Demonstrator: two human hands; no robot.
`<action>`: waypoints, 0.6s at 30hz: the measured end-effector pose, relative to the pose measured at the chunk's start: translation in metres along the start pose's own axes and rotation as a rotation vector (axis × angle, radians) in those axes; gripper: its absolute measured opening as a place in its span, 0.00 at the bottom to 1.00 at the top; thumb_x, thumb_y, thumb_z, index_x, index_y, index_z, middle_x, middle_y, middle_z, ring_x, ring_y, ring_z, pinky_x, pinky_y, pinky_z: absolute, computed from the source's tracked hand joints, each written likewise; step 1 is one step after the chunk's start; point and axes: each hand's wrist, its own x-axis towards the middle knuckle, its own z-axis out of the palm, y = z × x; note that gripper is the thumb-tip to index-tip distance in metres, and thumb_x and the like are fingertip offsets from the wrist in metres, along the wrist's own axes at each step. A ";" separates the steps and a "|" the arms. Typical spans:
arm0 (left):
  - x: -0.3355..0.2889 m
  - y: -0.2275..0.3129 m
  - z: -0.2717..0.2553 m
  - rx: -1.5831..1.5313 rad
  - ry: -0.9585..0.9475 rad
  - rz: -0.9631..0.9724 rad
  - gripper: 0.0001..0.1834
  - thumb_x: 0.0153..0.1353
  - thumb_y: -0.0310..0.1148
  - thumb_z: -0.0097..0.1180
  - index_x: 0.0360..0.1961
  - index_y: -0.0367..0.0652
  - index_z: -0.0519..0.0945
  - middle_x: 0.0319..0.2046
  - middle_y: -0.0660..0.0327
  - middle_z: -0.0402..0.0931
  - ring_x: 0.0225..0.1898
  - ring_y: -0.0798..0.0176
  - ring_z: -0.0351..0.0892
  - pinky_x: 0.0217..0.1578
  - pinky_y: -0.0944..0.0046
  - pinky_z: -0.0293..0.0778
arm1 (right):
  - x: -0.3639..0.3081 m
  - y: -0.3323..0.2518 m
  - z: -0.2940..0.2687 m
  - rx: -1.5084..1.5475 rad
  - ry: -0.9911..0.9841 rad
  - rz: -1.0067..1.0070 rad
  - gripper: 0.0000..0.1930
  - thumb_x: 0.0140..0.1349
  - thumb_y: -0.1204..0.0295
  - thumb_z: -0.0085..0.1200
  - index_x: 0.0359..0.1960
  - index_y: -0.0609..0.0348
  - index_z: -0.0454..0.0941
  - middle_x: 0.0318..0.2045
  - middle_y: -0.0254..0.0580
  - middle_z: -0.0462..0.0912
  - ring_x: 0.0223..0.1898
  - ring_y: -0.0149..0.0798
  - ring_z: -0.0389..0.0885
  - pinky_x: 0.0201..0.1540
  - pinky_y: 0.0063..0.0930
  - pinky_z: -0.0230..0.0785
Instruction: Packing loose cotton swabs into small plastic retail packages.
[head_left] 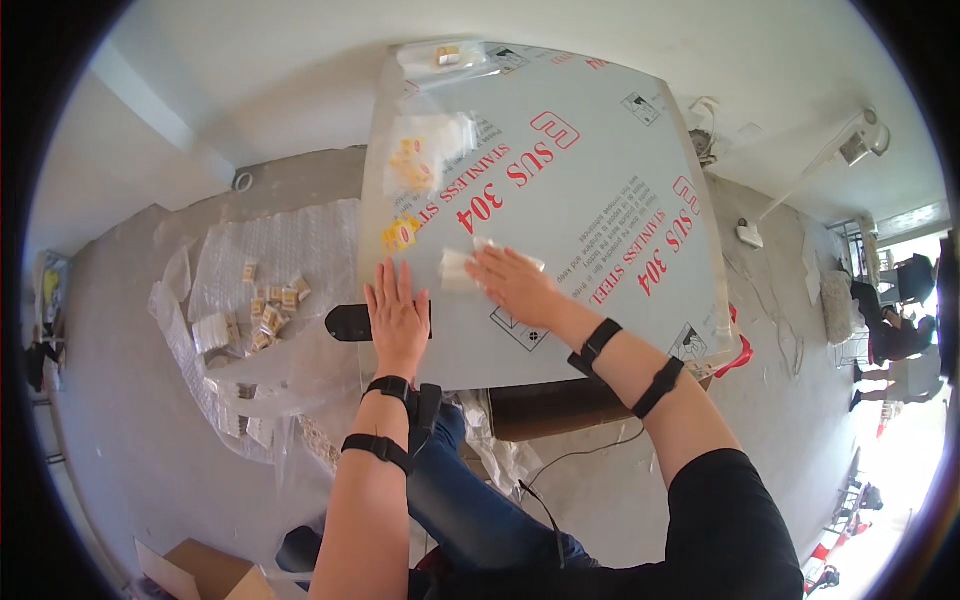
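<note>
My left hand (398, 318) lies flat with its fingers stretched out on the table's grey sheet cover (620, 165), beside its left edge. Under that palm is a flat black strap-like piece (350, 323), which sticks out past the edge. My right hand (515, 284) rests with extended fingers on a small whitish plastic bag (458, 270); its contents I cannot make out. Just beyond my left fingertips are yellow-and-white labels (401, 234). Farther back lie clear plastic bags (450, 135) with more yellow labels (412, 163) on or in them.
Another clear bag (447, 60) lies at the table's far left corner. On the floor at left, bubble wrap (222, 262) holds several small packets (270, 318). An open cardboard box (205, 570) stands at lower left. People (900, 340) are at the far right.
</note>
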 end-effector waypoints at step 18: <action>-0.030 0.015 0.001 -0.087 0.059 0.026 0.27 0.67 0.41 0.43 0.63 0.41 0.60 0.65 0.50 0.57 0.68 0.48 0.52 0.66 0.46 0.48 | -0.224 0.000 -0.019 0.398 0.523 0.649 0.17 0.59 0.82 0.45 0.51 0.63 0.75 0.50 0.52 0.76 0.55 0.48 0.72 0.60 0.34 0.63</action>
